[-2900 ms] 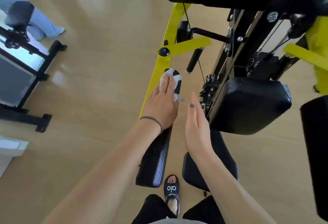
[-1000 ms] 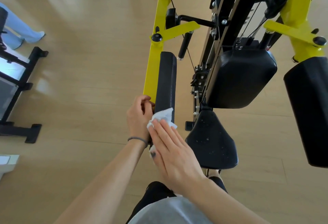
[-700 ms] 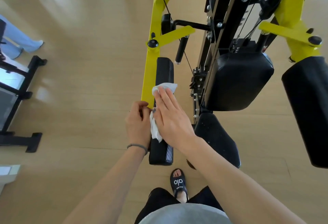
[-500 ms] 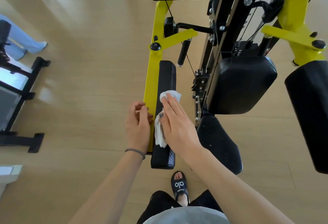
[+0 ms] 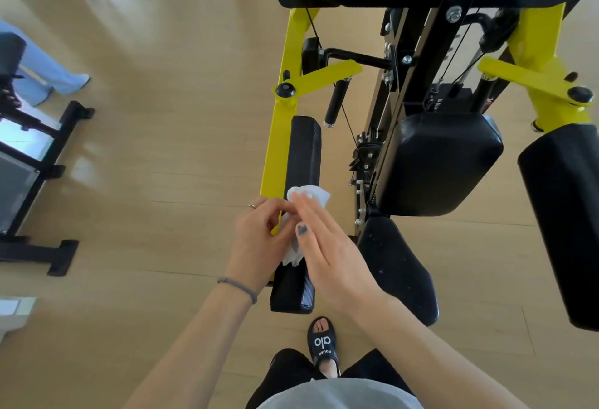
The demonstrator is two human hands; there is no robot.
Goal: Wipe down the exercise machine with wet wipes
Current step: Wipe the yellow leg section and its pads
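Our arms are bare from the elbows down, with no sleeves in sight. On our left wrist, just behind the left hand (image 5: pixel 259 243), sits a thin dark grey band (image 5: pixel 238 287). A slim ring (image 5: pixel 252 206) circles one finger of that hand. On our right hand (image 5: pixel 334 256), the thumbnail (image 5: pixel 301 230) wears dark grey-blue polish. Nearer to us than both hands, we wear a light grey top (image 5: pixel 337 395) and black trousers (image 5: pixel 285 369). One foot shows in a black open-toed slide sandal (image 5: pixel 322 340) with white lettering across its strap, the toenails painted pink.
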